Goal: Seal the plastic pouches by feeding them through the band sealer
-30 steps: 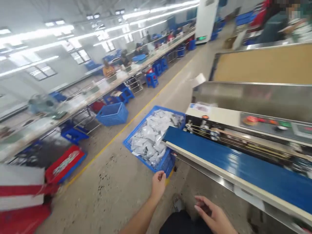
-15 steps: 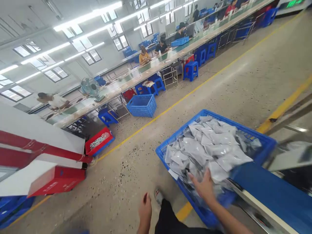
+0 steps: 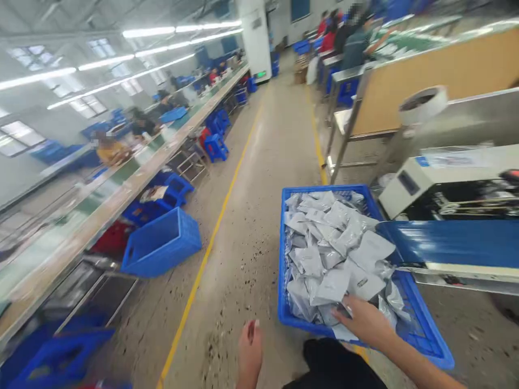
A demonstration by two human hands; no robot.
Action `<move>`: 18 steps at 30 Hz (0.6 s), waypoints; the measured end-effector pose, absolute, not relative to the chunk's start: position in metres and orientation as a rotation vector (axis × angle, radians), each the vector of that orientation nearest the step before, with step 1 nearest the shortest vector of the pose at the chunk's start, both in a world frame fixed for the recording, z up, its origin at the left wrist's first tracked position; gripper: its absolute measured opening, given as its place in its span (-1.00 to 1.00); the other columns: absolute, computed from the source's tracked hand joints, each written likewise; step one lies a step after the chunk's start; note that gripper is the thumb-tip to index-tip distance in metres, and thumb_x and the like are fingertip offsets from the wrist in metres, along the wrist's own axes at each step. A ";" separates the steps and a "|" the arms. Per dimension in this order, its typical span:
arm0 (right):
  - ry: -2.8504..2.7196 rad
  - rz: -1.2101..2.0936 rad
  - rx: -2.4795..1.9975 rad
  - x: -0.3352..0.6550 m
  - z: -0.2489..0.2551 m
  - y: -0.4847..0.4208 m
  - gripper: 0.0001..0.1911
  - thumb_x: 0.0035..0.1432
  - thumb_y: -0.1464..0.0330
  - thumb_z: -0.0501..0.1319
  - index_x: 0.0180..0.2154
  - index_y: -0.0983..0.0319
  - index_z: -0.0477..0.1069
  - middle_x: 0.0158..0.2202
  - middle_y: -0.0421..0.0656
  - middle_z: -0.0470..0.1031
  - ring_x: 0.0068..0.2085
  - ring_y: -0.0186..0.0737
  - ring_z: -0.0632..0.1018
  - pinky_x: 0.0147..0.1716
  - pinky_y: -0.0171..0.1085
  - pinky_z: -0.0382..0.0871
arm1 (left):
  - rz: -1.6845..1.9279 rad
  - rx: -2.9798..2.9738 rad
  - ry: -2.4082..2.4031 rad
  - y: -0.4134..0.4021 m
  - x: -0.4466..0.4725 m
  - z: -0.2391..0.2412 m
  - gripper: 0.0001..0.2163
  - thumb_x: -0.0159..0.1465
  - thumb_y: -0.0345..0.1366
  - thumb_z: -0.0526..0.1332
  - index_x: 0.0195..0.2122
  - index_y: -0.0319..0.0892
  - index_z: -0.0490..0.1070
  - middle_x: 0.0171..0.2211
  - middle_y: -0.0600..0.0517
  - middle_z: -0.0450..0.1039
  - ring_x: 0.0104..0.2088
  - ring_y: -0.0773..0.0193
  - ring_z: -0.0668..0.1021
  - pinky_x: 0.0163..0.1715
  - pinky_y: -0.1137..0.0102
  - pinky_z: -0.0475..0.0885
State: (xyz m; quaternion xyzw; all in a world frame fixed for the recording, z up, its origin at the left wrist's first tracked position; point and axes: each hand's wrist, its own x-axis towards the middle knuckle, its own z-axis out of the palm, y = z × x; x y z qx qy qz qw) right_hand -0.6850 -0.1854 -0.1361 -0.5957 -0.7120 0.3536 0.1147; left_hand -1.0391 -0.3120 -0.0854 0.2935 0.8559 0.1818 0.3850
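Head view, only one. Right hand (image 3: 365, 321) comes in over the near rim of the blue plastic crate (image 3: 281, 281), palm down on the pile, fingers extended. Reads as open, no clear pinch, though a pouch edge under the fingers is hard to rule out. Left hand (image 3: 250, 354) is low, outside the crate and over the floor, seen edge-on and blurred. Cannot tell open or closed.

White-silver film pouches (image 3: 328, 254) lie loose and overlapping in the crate, filling most of it. Judging by look: light, floppy, slick film, so they will likely slide over each other. Best hold is a pinch on a flat edge or corner of a top pouch, not a scoop. Contents not visible.

Blue conveyor belt (image 3: 454, 243) overhangs the crate's right side, with a white machine housing (image 3: 417, 181) behind it. Second blue crate (image 3: 162, 243) sits tilted on the floor left of the yellow floor line (image 3: 203, 270). Long workbench (image 3: 121, 189) runs along the left, with seated workers (image 3: 111, 151).
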 end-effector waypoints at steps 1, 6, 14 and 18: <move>-2.056 0.923 -1.729 -0.681 -0.130 -0.187 -0.64 0.24 -0.04 0.28 -0.17 0.03 0.69 -0.07 0.01 0.73 0.00 0.30 0.71 0.04 0.17 0.60 | 0.572 0.871 2.119 -0.266 -1.041 -0.085 -0.48 0.30 0.22 0.13 0.03 0.06 0.67 0.09 -0.20 0.69 0.23 -0.27 0.62 0.24 -0.06 0.53; -1.903 0.470 -1.863 -0.712 -0.085 -0.070 -0.27 0.23 -0.04 0.38 0.31 0.17 0.53 0.44 0.16 0.37 0.42 0.46 0.37 0.35 0.32 0.31 | 0.635 1.604 1.588 -0.043 -0.980 -0.070 -0.53 0.34 0.17 0.21 0.10 0.06 0.66 0.19 -0.11 0.64 0.30 -0.13 0.57 0.41 0.02 0.35; -1.660 0.713 -1.989 -0.758 -0.095 -0.039 -0.22 0.30 -0.02 0.33 0.46 0.01 0.36 0.58 -0.11 0.14 0.59 0.35 0.04 0.53 0.30 -0.13 | 0.308 2.218 1.101 0.200 -0.857 -0.065 -0.63 0.49 -0.28 0.21 0.25 -0.34 0.48 0.38 -0.31 0.44 0.42 0.00 0.39 0.45 0.11 0.18; -0.570 0.135 -2.329 -0.794 -0.140 -0.171 -0.31 0.36 -0.05 0.18 0.40 0.06 0.39 0.52 0.01 0.25 0.49 0.26 0.31 0.43 0.29 0.22 | 0.088 2.270 1.214 0.320 -0.834 -0.096 -0.64 0.47 -0.24 0.23 0.14 -0.46 0.45 0.29 -0.47 0.47 0.40 -0.21 0.39 0.32 -0.02 0.30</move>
